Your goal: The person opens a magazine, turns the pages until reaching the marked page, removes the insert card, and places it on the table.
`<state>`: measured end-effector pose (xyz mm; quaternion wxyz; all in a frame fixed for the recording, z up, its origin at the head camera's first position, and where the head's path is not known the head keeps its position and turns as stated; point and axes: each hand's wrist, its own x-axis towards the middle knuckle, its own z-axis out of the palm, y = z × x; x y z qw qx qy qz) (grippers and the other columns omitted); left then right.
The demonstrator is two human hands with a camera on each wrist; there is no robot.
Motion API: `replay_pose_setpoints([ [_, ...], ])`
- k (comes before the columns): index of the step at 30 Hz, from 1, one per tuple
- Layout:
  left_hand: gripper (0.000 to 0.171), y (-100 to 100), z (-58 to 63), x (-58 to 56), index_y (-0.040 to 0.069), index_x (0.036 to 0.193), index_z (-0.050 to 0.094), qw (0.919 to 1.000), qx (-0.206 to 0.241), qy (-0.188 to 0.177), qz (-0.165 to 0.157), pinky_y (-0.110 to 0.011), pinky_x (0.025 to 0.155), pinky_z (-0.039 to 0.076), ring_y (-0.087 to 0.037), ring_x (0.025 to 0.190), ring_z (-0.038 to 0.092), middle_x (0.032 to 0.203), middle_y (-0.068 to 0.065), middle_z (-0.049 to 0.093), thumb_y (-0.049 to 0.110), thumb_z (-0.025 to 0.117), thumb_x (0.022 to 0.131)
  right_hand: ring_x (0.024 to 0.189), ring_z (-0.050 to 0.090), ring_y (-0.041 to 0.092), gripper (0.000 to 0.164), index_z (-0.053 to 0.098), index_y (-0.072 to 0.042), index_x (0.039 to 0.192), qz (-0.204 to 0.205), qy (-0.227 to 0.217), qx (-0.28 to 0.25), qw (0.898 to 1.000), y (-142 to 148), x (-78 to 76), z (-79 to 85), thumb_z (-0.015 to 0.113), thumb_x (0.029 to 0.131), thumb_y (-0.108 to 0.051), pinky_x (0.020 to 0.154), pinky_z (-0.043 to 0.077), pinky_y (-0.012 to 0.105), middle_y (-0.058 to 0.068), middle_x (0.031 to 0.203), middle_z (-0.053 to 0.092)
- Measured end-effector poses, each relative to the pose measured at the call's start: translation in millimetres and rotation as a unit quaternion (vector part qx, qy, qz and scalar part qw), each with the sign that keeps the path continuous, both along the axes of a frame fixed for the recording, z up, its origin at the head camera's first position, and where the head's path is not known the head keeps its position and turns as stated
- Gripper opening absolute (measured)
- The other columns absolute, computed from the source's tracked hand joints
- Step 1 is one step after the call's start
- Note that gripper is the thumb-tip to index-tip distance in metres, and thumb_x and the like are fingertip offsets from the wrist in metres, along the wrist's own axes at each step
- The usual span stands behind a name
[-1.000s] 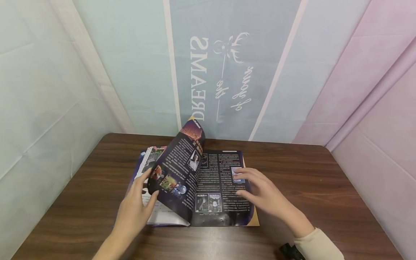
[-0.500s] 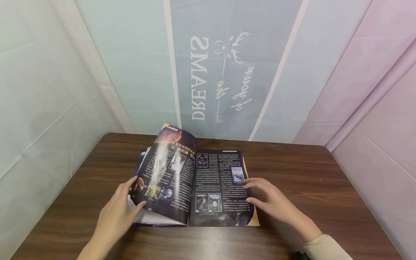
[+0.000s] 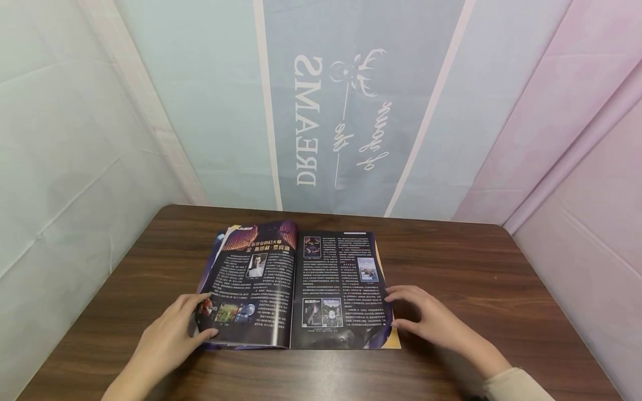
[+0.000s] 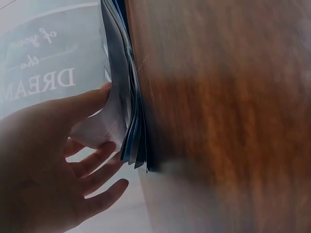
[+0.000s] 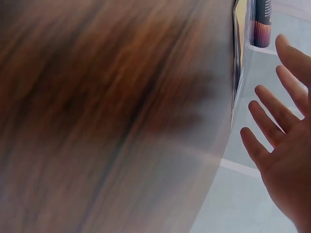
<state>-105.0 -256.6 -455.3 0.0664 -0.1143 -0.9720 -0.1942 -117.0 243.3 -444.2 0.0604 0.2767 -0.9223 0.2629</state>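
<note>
An open magazine (image 3: 341, 284) lies on the wooden table, with dark printed pages on both sides of the fold. At its left edge my left hand (image 3: 165, 337) holds the left page (image 3: 251, 301), thumb on top. In the left wrist view the curved page corner (image 4: 99, 126) sits between the thumb and the fingers of that hand. My right hand (image 3: 431, 317) is at the magazine's right edge, fingers loosely bent. From the right wrist view, the right hand (image 5: 286, 121) has its fingers spread and holds nothing.
The brown wooden table (image 3: 471, 267) extends around the magazine. Behind it hangs a pale blue cloth (image 3: 351, 122) with mirrored white lettering and a deer head. Light cloth walls (image 3: 70, 167) close in the left and right sides.
My left hand has brought the raised page over to the left and down, so it lies nearly flat. My right hand has drawn back from over the right page to its edge.
</note>
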Motion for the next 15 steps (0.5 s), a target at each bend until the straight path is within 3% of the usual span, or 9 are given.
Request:
replay_pose_setpoints([
  [8, 0.073, -2.9, -2.2, -2.4, 0.006, 0.132, 0.058, 0.9996, -0.014, -0.023, -0.001, -0.054, 0.064, 0.055, -0.040, 0.102, 0.061, 0.121, -0.019, 0.059, 0.036, 0.087, 0.073, 0.121, 0.056, 0.029, 0.046, 0.066, -0.018, 0.119, 0.020, -0.034, 0.027, 0.999, 5.5, 3.1, -1.4, 0.085, 0.078, -0.024, 0.097, 0.049, 0.047, 0.005, 0.133, 0.060],
  [15, 0.071, -5.7, -4.7, -2.8, 0.007, 0.130, 0.059, 0.9989, -0.023, -0.040, -0.007, -0.058, 0.067, 0.054, -0.044, 0.109, 0.058, 0.128, -0.022, 0.056, 0.037, 0.087, 0.073, 0.132, 0.047, 0.034, 0.055, 0.065, -0.017, 0.127, 0.015, -0.107, 0.047, 0.993, 6.8, 4.6, -1.2, 0.086, 0.077, -0.025, 0.101, 0.044, 0.054, 0.007, 0.145, 0.051],
])
